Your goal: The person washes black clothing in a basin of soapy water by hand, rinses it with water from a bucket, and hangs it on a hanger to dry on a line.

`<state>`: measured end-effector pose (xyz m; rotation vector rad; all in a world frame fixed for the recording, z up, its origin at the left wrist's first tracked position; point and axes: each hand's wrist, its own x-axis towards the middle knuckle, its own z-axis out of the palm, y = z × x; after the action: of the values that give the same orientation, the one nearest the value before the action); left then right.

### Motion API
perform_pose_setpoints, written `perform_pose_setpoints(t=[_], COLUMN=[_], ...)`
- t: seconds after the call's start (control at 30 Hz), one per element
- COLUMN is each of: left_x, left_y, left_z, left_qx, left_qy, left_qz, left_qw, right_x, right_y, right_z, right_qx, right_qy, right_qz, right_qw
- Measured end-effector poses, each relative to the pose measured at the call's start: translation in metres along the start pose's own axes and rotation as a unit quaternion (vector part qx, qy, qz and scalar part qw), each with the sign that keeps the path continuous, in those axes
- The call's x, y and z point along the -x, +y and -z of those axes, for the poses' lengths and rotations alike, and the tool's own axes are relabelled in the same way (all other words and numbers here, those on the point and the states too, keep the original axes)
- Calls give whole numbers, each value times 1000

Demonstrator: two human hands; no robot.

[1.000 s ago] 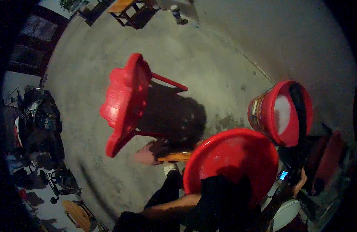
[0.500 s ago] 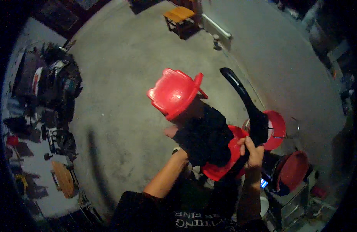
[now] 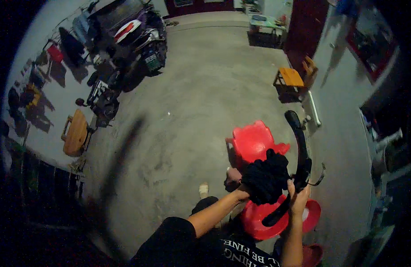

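Observation:
My left hand point(image 3: 243, 192) is closed on a bunched black cloth point(image 3: 266, 175); folds of the cloth hide most of its fingers. In my right hand point(image 3: 299, 198) is a long, curved black piece point(image 3: 300, 153), smooth and rounded at its upper end; its exact kind I cannot make out. The fingers wrap round its lower part, just right of the cloth. Beyond the cloth stands a small red plastic chair point(image 3: 253, 140). Below both hands is a red plastic seat or basin point(image 3: 262, 220), partly covered by a black strip. A pinkish-brown shape point(image 3: 233, 175) beside the cloth is unclear.
Another red basin-like thing point(image 3: 312, 213) sits by the right wall. A wooden stool point(image 3: 291, 77) stands farther along that wall. To the left are a parked motorcycle point(image 3: 147, 49) and a wooden round-edged board point(image 3: 76, 133). My light shoe point(image 3: 204, 190) is on the concrete floor point(image 3: 187, 89).
The view has tipped up and shifted, showing more of the far room. The black cloth is gathered into a tighter bunch. Both hands keep hold of their things.

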<state>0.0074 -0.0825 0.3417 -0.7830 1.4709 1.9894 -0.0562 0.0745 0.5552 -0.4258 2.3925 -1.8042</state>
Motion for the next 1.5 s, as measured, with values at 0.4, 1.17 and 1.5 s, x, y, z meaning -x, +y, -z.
perform_pose_setpoints(t=[0.4, 1.17, 1.5], left_x=[51, 183, 234], left_y=[55, 51, 63], left_z=[265, 478, 517], left_qx=[100, 214, 166], left_qy=[43, 234, 349], left_qz=[-56, -149, -238], left_qw=[992, 937, 891], right_x=[-97, -127, -194], right_y=[-37, -173, -280], right_z=[-272, -526, -565], right_qx=[-129, -100, -340], right_qy=[-227, -478, -464], right_qz=[-189, -92, -136], right_qw=[947, 868, 807])
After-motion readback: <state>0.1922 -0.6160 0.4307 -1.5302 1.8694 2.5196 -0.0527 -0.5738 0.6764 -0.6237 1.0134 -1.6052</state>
